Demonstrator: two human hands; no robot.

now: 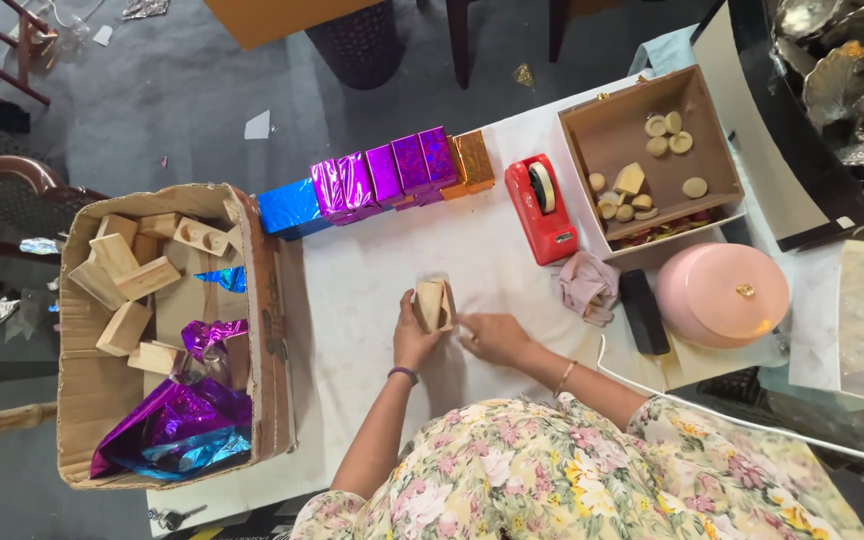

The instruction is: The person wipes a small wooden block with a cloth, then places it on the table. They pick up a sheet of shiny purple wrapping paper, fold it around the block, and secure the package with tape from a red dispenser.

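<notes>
My left hand (412, 342), with a purple band on its wrist, grips a small pale wooden block (434, 303) that stands on the white table cover (372, 280). A thin clear film seems to lie around the block. My right hand (497, 336), with a thin bangle on its wrist, rests palm down on the cover just right of the block. Its fingertips reach the block's base. I cannot make out anything held in it.
A row of foil-wrapped blocks (382, 178), blue, purple and orange, lies behind. A red tape dispenser (542, 208), crumpled cloth (587, 285), black bar (644, 312), pink round lidded box (722, 293) and wooden box of small pieces (652, 150) stand right. A cardboard box (167, 330) with wooden blocks and foil sits left.
</notes>
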